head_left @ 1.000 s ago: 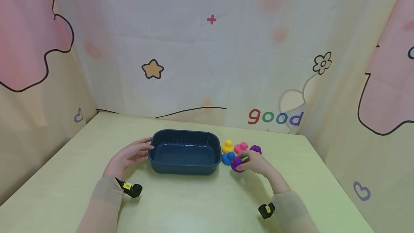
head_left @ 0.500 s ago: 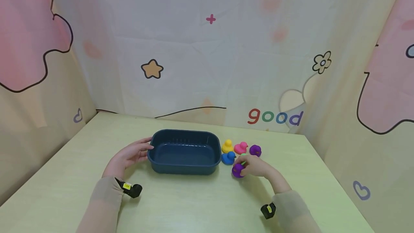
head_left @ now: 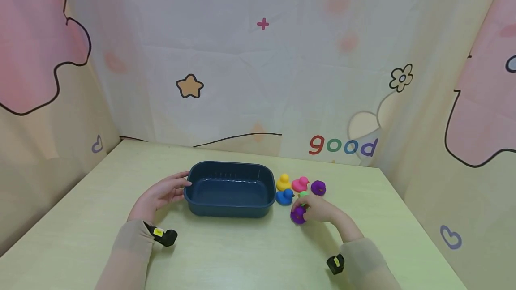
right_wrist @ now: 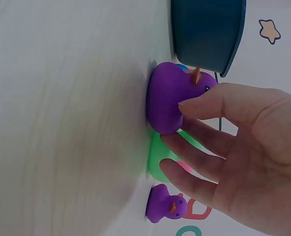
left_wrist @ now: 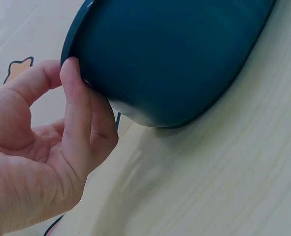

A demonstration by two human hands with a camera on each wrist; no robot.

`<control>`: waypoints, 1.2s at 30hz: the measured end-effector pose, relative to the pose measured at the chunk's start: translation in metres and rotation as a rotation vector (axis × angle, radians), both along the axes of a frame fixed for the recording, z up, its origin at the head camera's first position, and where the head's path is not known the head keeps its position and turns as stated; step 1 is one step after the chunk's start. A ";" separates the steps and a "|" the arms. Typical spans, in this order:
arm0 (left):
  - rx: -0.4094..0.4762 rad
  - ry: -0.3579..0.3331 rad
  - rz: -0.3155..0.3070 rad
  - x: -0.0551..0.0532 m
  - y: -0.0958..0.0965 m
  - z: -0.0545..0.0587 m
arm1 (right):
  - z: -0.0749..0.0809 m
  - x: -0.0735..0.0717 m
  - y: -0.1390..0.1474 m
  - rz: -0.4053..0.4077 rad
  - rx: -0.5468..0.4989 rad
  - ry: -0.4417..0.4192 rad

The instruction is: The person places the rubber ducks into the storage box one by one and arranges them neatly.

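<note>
At the left end of the dark blue rectangular basin (head_left: 230, 211), my left hand (head_left: 163, 194) holds the rim, its fingertips against the outer wall in the left wrist view. A purple rubber duck (head_left: 298, 215) stands on the table right of the basin. My right hand (head_left: 320, 208) pinches it, thumb on the near side and fingers behind, as the right wrist view shows. Just beyond these fingers is a green duck (right_wrist: 158, 156), partly hidden by the hand. The basin holds nothing that I can see.
Behind the right hand stand a blue duck (head_left: 285, 197), a yellow duck (head_left: 284, 182), a pink duck (head_left: 300, 184) and another purple duck (head_left: 318, 187). The pale table (head_left: 225, 254) ends at a printed curtain (head_left: 242, 79) at the back and sides.
My right hand has brought the purple duck slightly nearer to me, away from the others. More of the green duck and the other purple duck shows. The left hand and basin have not moved.
</note>
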State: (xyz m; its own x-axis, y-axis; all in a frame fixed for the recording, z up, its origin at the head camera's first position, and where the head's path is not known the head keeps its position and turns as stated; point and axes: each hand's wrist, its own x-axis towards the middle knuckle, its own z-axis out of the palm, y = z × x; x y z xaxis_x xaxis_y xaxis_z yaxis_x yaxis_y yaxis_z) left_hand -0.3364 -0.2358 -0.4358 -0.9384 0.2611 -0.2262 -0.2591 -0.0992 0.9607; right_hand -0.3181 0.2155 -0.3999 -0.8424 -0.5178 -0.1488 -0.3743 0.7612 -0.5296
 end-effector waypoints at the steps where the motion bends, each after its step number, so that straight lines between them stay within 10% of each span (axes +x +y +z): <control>1: 0.000 0.001 -0.001 0.000 0.000 0.000 | 0.000 0.000 0.000 -0.004 -0.005 0.000; 14: 0.004 0.017 -0.022 -0.001 -0.002 -0.002 | 0.004 0.013 0.003 -0.270 -0.197 0.113; 24: -0.010 0.025 -0.026 0.002 -0.002 -0.002 | -0.004 0.021 -0.001 -0.514 -0.415 -0.045; 36: -0.004 0.021 -0.015 0.000 -0.002 -0.002 | -0.023 0.021 -0.004 -0.537 -0.402 -0.062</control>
State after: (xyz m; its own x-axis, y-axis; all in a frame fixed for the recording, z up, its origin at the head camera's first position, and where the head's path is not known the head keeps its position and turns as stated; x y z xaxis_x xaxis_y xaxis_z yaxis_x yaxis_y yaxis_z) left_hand -0.3361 -0.2375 -0.4379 -0.9388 0.2748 -0.2077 -0.2406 -0.0916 0.9663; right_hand -0.2968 0.2114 -0.4232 -0.9946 -0.0546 -0.0882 0.0412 0.5724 -0.8189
